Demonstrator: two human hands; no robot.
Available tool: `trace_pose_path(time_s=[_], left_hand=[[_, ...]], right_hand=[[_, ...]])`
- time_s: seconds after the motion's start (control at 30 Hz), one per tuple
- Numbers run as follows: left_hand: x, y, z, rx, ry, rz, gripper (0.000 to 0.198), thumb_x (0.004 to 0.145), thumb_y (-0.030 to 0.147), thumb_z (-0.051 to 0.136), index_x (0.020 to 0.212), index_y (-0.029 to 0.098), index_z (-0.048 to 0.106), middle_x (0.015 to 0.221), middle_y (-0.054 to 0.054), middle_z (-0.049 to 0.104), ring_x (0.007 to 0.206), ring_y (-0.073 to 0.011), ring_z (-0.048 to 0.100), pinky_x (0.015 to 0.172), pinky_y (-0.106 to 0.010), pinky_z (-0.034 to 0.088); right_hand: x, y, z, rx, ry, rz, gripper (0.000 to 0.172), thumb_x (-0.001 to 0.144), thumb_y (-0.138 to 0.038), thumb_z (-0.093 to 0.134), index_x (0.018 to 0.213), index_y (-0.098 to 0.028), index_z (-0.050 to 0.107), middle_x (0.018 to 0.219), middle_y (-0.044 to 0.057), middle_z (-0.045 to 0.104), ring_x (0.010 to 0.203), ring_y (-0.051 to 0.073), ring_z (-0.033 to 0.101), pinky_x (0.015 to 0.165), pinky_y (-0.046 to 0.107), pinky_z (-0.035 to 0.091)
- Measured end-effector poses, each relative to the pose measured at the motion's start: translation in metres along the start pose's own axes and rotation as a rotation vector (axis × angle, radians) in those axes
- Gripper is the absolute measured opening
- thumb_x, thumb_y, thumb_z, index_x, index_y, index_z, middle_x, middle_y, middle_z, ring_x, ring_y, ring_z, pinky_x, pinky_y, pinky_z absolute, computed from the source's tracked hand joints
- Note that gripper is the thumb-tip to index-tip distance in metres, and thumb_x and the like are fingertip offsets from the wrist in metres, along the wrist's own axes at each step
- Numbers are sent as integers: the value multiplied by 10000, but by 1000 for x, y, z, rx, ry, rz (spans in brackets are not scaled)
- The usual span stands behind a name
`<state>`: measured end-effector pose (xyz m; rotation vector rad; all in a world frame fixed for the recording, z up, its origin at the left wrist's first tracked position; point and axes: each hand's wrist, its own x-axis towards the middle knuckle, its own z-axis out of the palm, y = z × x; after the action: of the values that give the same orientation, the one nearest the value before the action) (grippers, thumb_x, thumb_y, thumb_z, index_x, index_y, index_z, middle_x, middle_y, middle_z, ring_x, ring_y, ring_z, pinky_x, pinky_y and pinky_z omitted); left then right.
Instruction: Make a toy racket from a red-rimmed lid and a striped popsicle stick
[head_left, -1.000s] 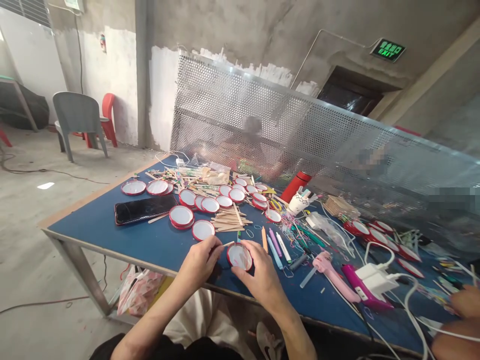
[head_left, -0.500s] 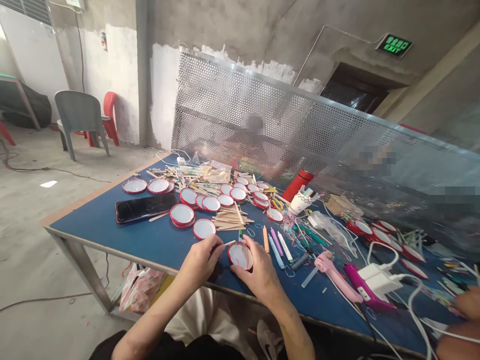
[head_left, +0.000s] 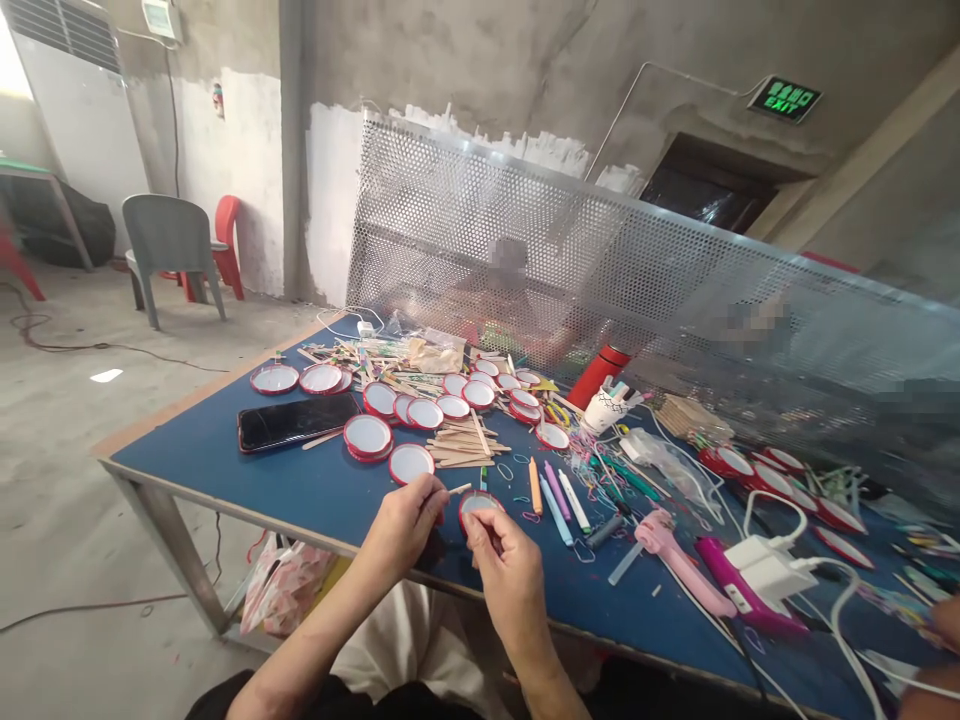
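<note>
My left hand (head_left: 409,515) is closed in a pinch on a wooden stick (head_left: 459,489), whose pale tip sticks out to the right. Beside it, my right hand (head_left: 506,560) has its fingertips pressed together over a red-rimmed jar lid (head_left: 472,500). The lid lies white inside up near the table's front edge, its lower part hidden by that hand. Whatever the right fingertips pinch, if anything, is too small to make out. Just behind the lid a short green-ended piece (head_left: 484,476) shows. Another jar lid (head_left: 412,463) lies beyond my left hand.
Across the blue table (head_left: 300,490) lie several more lids, a pile of wooden sticks (head_left: 469,445), a phone (head_left: 296,422) and markers (head_left: 555,502). To the right are a pink glue gun (head_left: 682,565) and white chargers (head_left: 769,560) with cables. A perforated metal screen (head_left: 465,220) stands behind.
My right hand has let go of the lid's rim, and its fingers have come together above the lid. My left hand still holds the stick. The view has shifted slightly.
</note>
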<state>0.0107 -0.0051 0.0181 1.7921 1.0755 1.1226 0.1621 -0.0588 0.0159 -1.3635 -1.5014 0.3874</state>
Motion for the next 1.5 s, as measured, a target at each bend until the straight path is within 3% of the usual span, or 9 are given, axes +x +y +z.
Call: trace_pose_path(time_s=[0.17, 0.3, 0.47, 0.57, 0.7, 0.97, 1.13, 1.33, 1.5], left_hand=[[0, -1, 1, 0, 1, -18, 265, 955, 392, 437, 752, 253, 534, 643, 11, 662, 624, -170, 622, 659, -253, 460], [-1, -4, 2, 11, 2, -9, 264, 964, 382, 438, 758, 252, 538, 654, 8, 665, 632, -172, 624, 656, -254, 455], [-1, -4, 3, 3, 25, 1, 253, 958, 377, 463, 761, 250, 559, 646, 14, 677, 614, -167, 626, 637, -246, 460], [-1, -3, 2, -28, 22, -5, 244, 942, 373, 466, 758, 247, 565, 634, 15, 675, 601, -164, 623, 629, -245, 470], [-1, -1, 0, -40, 12, -4, 267, 945, 372, 449, 733, 245, 552, 619, 14, 667, 591, -161, 608, 624, -249, 469], [-1, 0, 0, -29, -50, -4, 264, 942, 382, 458, 736, 242, 544, 625, 22, 644, 594, -153, 578, 620, -243, 444], [0, 1, -1, -11, -50, 15, 184, 900, 363, 540, 800, 224, 608, 658, 31, 641, 611, -145, 566, 615, -235, 427], [1, 3, -3, 18, -77, 45, 236, 917, 357, 539, 756, 219, 643, 670, 19, 671, 612, -142, 563, 610, -229, 430], [0, -1, 0, 66, -11, 40, 222, 916, 307, 530, 743, 223, 641, 676, 8, 688, 629, -152, 594, 629, -231, 444]], right_hand=[[6, 7, -5, -99, 86, -110, 323, 1016, -408, 524, 818, -225, 701, 719, 35, 716, 648, 190, 675, 631, 289, 551], [10, 18, -19, -245, 146, -214, 248, 989, -422, 574, 931, -223, 709, 868, 76, 745, 829, 240, 714, 773, 366, 583], [6, 17, -15, -168, 43, -194, 319, 933, -416, 665, 1184, -219, 668, 1112, 115, 734, 1021, 261, 704, 873, 398, 594], [7, 11, -7, -62, -15, -136, 307, 936, -410, 654, 1174, -217, 676, 1089, 102, 740, 988, 243, 713, 843, 365, 599], [16, 7, -4, 83, 18, -30, 296, 999, -437, 536, 1096, -220, 712, 1042, 90, 765, 972, 227, 730, 853, 351, 594], [26, 3, -9, 115, -19, 107, 333, 911, -528, 603, 860, -219, 718, 813, 54, 766, 774, 228, 728, 741, 334, 601], [24, 2, -10, 124, -11, 119, 377, 922, -564, 581, 843, -215, 702, 768, 51, 752, 727, 217, 715, 686, 311, 590], [24, 7, -10, 120, -38, 114, 398, 915, -580, 598, 820, -209, 708, 747, 48, 751, 700, 210, 706, 673, 306, 583], [27, 23, -25, -2, 37, 115, 411, 915, -587, 577, 979, -203, 711, 882, 91, 769, 801, 253, 733, 726, 372, 606]])
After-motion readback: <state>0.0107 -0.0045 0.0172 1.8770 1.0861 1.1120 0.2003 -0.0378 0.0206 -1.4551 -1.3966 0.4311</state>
